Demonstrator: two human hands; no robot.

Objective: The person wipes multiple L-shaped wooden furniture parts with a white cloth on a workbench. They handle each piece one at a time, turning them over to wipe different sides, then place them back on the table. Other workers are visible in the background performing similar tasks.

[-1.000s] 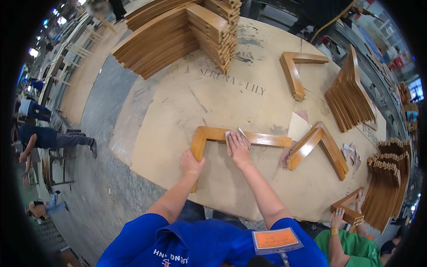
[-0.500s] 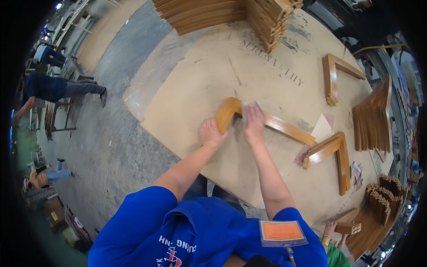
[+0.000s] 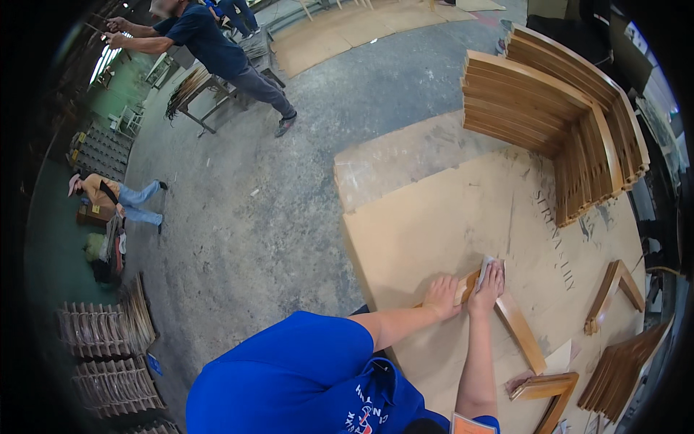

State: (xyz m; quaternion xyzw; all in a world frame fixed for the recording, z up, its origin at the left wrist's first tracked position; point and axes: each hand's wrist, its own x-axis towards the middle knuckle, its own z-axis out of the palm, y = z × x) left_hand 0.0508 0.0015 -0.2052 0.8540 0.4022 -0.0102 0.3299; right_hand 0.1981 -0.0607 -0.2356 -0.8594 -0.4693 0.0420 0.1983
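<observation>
An L-shaped piece of brown varnished wood (image 3: 522,334) lies on the cardboard-covered table in front of me. My left hand (image 3: 442,297) is closed around its short leg, near the table's left edge. At the bend, my right hand (image 3: 489,289) presses a folded pale sheet of sandpaper (image 3: 486,265) against the wood. The fingers lie over the sheet and hide much of the corner. The long leg runs from under that hand toward the near right.
Tall stacks of L-shaped wood pieces (image 3: 578,137) stand at the far right. Another L-shaped piece (image 3: 553,390) lies near right, a further frame (image 3: 613,296) beyond it, and a smaller stack (image 3: 623,372) beside them. Two people, one standing (image 3: 217,50), one walking (image 3: 119,195), are across the floor.
The head view has swung left, so the table sits farther right. My right hand has slid with the sandpaper toward the bend, closer to my left hand, which still grips the short leg.
</observation>
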